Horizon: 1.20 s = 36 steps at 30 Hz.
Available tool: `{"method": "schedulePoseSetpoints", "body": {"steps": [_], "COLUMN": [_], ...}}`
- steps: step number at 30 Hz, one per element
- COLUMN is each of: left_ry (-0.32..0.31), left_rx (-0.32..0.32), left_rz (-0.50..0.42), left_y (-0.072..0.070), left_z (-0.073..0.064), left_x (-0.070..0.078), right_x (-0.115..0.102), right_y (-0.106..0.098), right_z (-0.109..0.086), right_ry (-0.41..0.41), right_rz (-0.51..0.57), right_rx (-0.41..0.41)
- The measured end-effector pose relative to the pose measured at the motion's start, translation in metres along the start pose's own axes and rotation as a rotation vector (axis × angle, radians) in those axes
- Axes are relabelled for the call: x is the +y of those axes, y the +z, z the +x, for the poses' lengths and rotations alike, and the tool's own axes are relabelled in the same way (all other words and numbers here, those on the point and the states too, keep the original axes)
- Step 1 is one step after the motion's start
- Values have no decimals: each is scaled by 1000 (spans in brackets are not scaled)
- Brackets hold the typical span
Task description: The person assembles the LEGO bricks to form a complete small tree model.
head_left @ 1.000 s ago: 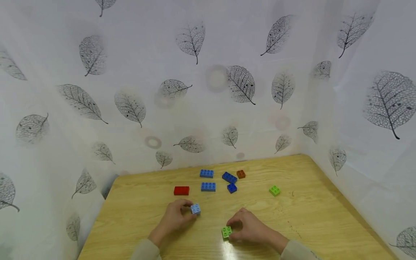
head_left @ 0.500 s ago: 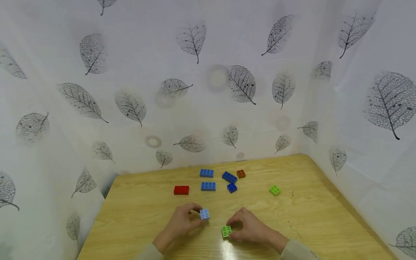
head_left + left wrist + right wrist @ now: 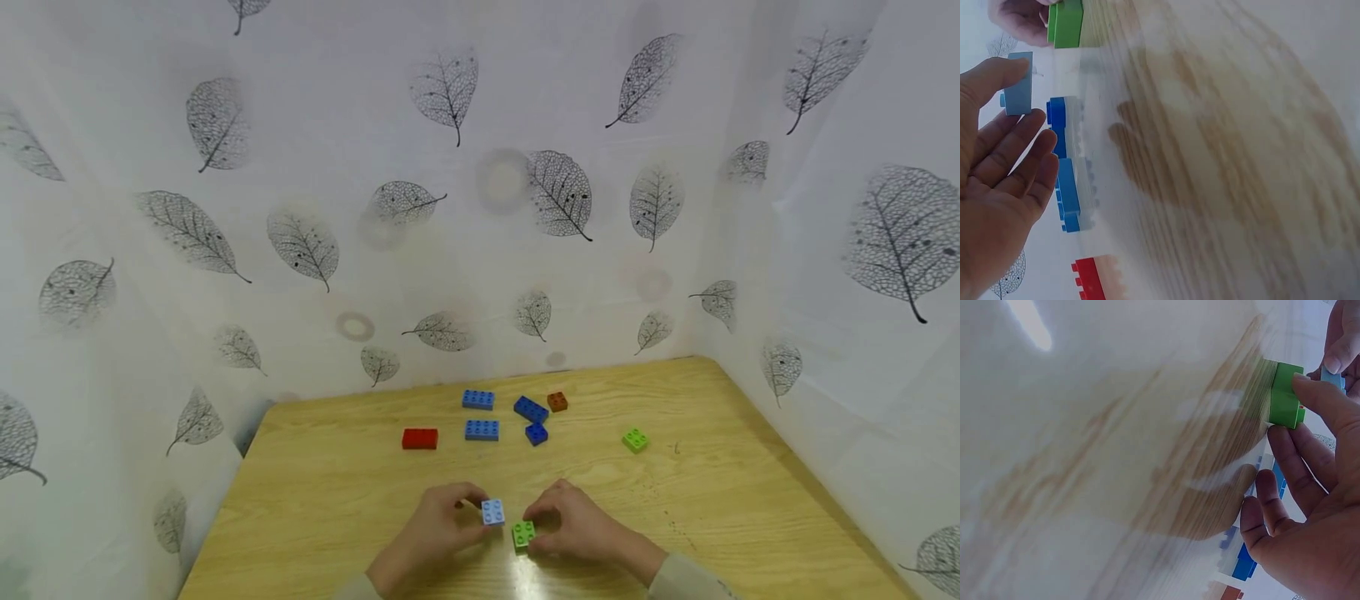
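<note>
My left hand [image 3: 438, 529] pinches a small light blue building brick [image 3: 492, 512] between thumb and fingers. In the left wrist view this light blue brick [image 3: 1019, 87] is raised above the tabletop, its studs turned away from the table. Just to its right, my right hand [image 3: 579, 525] pinches a bright green building brick [image 3: 522, 535] by its sides. That green brick [image 3: 1285, 394] stands on the table in the right wrist view, studs up. The two held bricks are close together, with a narrow gap between them in the head view.
Behind the hands on the wooden table [image 3: 315, 492] lie a red brick [image 3: 420, 438], two mid-blue bricks [image 3: 482, 430], two dark blue bricks [image 3: 531, 408] and a brown brick [image 3: 557, 402]. Another green brick [image 3: 635, 440] lies right of them. Leaf-patterned curtain [image 3: 480, 275] surrounds the table.
My left hand has carried the light blue brick rightward and nearer to me, up beside the green brick. My right hand and the green brick have stayed in place.
</note>
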<state>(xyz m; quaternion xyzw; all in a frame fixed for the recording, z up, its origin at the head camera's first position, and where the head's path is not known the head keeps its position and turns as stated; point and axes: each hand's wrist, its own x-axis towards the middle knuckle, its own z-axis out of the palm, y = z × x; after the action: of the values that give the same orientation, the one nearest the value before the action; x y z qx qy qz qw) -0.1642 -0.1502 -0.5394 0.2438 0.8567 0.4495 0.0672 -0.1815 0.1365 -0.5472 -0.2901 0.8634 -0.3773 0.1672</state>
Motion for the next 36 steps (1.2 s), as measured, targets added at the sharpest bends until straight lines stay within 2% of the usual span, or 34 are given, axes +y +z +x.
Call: {"method": "schedulePoseSetpoints", "body": {"steps": [10,17,25,32,36], "left_ry": [49,25,34,101,108], "left_rx": [-42,-61,-70,-43,-46], "left_rz": [-3,-23,-55,-53,-53], "left_y": [15,23,28,34,35], "left_z": [0,2,5,7,8], "left_x": [2,4,6,5,7], "right_x": [0,0,0,0,1], "right_y": [1,1,0,1,1], "right_z": [-1,-1,-1,-2,-2], "right_ry": [7,3,7,-4,-11], "right_rz": [7,11,12,21,21], "right_rx": [3,6,10,20,21]}}
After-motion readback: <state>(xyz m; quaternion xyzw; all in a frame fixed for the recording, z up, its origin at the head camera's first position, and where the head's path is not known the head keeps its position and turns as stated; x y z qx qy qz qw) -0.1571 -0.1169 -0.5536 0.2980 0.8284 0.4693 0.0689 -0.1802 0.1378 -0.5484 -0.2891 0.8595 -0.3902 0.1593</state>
